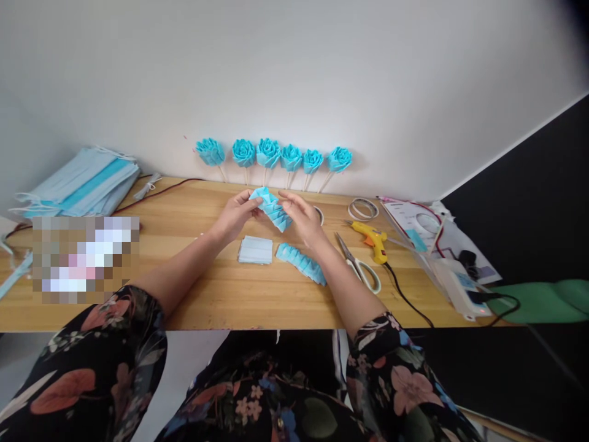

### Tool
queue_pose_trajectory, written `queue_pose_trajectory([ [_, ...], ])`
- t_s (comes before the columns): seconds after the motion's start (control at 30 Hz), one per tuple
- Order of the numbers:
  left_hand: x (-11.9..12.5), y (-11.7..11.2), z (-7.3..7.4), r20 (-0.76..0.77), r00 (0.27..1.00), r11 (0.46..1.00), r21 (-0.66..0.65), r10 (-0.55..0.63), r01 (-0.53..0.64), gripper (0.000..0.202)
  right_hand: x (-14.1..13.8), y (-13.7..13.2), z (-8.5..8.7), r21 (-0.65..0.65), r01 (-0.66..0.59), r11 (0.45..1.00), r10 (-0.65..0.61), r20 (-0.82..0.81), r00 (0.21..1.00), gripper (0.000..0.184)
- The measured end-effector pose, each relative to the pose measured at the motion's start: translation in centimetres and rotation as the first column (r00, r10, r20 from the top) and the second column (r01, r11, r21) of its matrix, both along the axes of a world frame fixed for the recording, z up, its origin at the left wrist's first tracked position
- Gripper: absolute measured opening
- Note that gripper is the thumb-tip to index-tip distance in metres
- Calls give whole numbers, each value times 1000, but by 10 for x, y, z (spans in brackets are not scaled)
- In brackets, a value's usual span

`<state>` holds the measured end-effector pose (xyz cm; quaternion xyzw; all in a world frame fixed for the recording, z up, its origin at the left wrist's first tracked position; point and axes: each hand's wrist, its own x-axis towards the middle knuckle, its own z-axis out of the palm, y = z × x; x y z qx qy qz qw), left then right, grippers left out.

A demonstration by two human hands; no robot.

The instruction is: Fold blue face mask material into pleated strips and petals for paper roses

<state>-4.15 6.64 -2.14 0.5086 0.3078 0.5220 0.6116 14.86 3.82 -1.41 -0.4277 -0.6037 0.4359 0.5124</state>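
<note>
Both hands hold a pleated strip of blue fabric pieces [272, 209] just above the wooden table [221, 294]. My left hand [237, 215] pinches its left end, and my right hand [301, 220] grips its right end with fingers curled. A second pleated blue strip [301, 263] lies on the table under my right wrist. A small stack of folded blue pieces [256, 250] rests below my left hand.
Several blue fabric roses on sticks [269, 155] lean against the wall. A pile of blue face masks [78, 183] sits far left. Scissors [359, 265], a yellow glue gun [373, 238], tape rolls [363, 209] and a power strip [460, 283] lie right.
</note>
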Motion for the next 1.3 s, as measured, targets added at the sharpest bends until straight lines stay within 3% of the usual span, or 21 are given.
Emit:
queue_pose_trajectory([
  [0.13,2,0,2,17,999,999,-14,-39,40,36,-2,5,-7,-7,31,999,-31,15,999,36],
  [0.27,-3,6,6,-15,999,998,-37,-44,43,33,-1,3,-5,34,90,995,-94,145,985,22],
  [0.4,-11,7,12,-186,982,999,36,-26,34,39,-3,-3,1,157,70,985,-113,283,952,15],
  [0.5,-13,4,17,-340,939,991,99,-49,88,41,-4,-4,1,243,52,969,-142,368,919,11],
  [0.67,-11,3,15,-435,897,971,170,-81,171,31,-6,-2,-4,333,49,942,-196,426,883,9],
  [0.77,-9,5,9,-449,893,968,218,-12,123,27,-6,-2,-5,362,50,931,-210,421,883,9],
  [0.9,-9,8,5,-438,898,983,181,44,41,27,-6,-4,-3,387,32,921,-209,424,881,10],
  [1.3,-8,9,4,-349,936,996,91,42,-11,25,-2,-7,-2,498,-77,863,-222,513,829,17],
])
